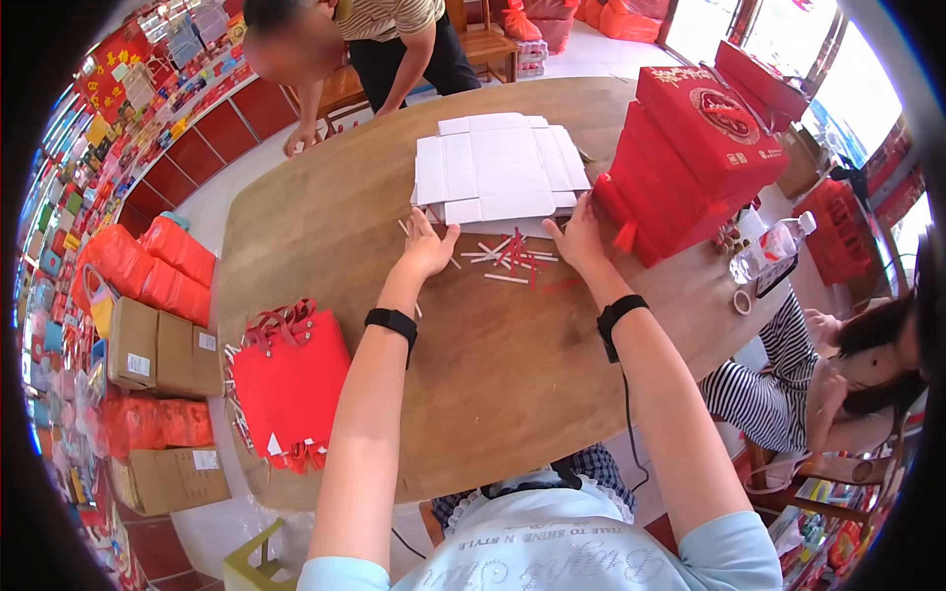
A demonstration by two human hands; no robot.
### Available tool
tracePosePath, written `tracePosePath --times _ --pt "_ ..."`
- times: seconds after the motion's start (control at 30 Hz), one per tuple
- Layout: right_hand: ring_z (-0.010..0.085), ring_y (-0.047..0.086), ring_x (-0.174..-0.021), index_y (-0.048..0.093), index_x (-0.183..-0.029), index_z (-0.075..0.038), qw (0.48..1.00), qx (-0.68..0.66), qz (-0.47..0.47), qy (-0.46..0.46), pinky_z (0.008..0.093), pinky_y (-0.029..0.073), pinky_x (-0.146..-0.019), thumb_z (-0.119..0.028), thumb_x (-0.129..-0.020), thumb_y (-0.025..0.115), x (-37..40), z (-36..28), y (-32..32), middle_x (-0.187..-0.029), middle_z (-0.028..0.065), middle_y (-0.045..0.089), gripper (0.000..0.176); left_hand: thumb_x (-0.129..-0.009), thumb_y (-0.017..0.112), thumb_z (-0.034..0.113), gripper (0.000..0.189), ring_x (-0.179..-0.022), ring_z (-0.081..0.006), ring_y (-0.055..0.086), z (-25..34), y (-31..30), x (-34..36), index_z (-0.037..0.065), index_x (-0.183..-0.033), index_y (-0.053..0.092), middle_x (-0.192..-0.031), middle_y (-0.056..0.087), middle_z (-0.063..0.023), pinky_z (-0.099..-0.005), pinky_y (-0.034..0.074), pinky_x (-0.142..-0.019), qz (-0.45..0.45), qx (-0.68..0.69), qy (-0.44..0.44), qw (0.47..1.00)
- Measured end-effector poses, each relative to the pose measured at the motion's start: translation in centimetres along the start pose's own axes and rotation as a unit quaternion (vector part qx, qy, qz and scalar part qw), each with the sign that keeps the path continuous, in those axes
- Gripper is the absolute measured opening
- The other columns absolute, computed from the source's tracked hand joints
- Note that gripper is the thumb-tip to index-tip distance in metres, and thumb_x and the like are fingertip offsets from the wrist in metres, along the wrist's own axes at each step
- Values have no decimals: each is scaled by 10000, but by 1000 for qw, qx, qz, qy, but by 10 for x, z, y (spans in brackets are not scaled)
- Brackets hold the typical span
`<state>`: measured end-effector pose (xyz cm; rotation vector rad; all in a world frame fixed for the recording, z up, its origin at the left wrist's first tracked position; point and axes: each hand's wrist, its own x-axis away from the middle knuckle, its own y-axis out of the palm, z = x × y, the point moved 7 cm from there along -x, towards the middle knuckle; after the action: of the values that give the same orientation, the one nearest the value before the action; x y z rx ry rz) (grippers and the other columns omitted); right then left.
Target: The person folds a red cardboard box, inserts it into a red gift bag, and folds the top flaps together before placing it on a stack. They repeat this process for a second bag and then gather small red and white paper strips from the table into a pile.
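A stack of flat white cardboard box blanks [503, 167] lies on the wooden table in front of me. My left hand [428, 246] is at its near left corner, fingers spread. At the near right corner is my right hand [579, 236], with the thumb held apart from the fingers. Neither hand is wrapped round anything; whether the fingertips touch the stack is hard to tell. Short white sticks and red ribbon pieces [507, 254] lie scattered between my hands. Right of my right hand stands a tall stack of red boxes [680, 158] with a red tassel.
Red bags [291, 379] with handles lie at the table's left. A plastic bottle [774, 246], a tape roll [742, 302] and a phone are at the right edge. One person [394, 39] leans in at the far side; another [788, 384] sits at the right.
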<state>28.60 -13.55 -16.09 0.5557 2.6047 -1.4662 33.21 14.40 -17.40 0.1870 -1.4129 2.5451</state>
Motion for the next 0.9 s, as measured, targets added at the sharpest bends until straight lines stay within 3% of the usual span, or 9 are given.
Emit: tracePosePath --times 0.13,0.2,0.27,0.33,0.43,0.5,0.63,0.73,0.9 --pt "383 233 -1295 92 -1333 133 1000 -11 -12 -4 415 194 -1074 -486 -766 606 17 -9 -4 -1382 315 194 985 -849 366 588 950 -1349 -368 33 20 10 27 -67 -1361 -94 -1445 3 -258 -376 98 -1103 3 16 46 999" --pt "380 233 -1295 116 -1330 136 997 74 -25 21 418 172 -1080 -505 -769 591 24 -13 5 -1378 320 201 975 -850 374 582 951 -1348 -373 43 36 24 40 -75 -1359 -89 -1434 25 -283 -379 101 -1100 -12 -8 70 997" --pt "380 229 -1298 131 -1329 134 997 73 -16 25 422 166 -1081 -523 -768 579 36 -21 11 -1376 316 211 973 -851 383 574 949 -1346 -377 56 51 33 55 -81 -1358 -80 -1422 55 -305 -389 105 -1097 -5 -16 94 995" --pt "379 225 -1300 146 -1328 132 997 71 -7 31 427 160 -1082 -541 -768 566 45 -27 14 -1374 313 221 972 -850 392 571 945 -1346 -373 73 65 40 67 -82 -1362 -62 -1421 78 -302 -405 116 -1093 -35 47 137 989" --pt "360 216 -1309 160 -1337 111 998 31 -30 35 451 152 -1079 -554 -781 535 59 -39 9 -1385 285 233 944 -867 395 506 879 -1351 -335 104 58 19 67 -78 -1367 -30 -1439 110 -246 -435 121 -1088 39 -39 87 995" --pt "340 215 -1315 178 -1344 85 995 92 -37 -31 470 151 -1074 -542 -799 518 64 -50 -2 -1390 255 250 898 -883 394 417 794 -1352 -301 139 48 -1 55 -37 -1384 -22 -1445 163 -199 -466 124 -1083 108 -77 39 990" --pt "330 225 -1313 209 -1337 72 996 70 -28 -55 482 156 -1069 -527 -814 508 77 -52 -11 -1381 245 273 850 -890 388 351 735 -1341 -312 171 32 -13 38 62 -1407 -47 -1426 213 -211 -483 136 -1078 101 -69 62 991" --pt "340 239 -1305 238 -1322 74 996 51 -46 -57 483 171 -1064 -526 -815 509 66 -54 -16 -1365 245 300 831 -893 386 336 727 -1333 -312 197 32 -20 25 64 -1407 -50 -1426 212 -211 -483 140 -1078 71 -93 98 988" --pt "354 281 -1279 267 -1306 78 995 33 -67 -65 486 203 -1050 -518 -825 505 65 -45 -15 -1356 240 318 801 -889 394 303 710 -1330 -288 219 19 -15 27 55 -1409 -21 -1403 281 -190 -477 142 -1081 37 -121 48 991"
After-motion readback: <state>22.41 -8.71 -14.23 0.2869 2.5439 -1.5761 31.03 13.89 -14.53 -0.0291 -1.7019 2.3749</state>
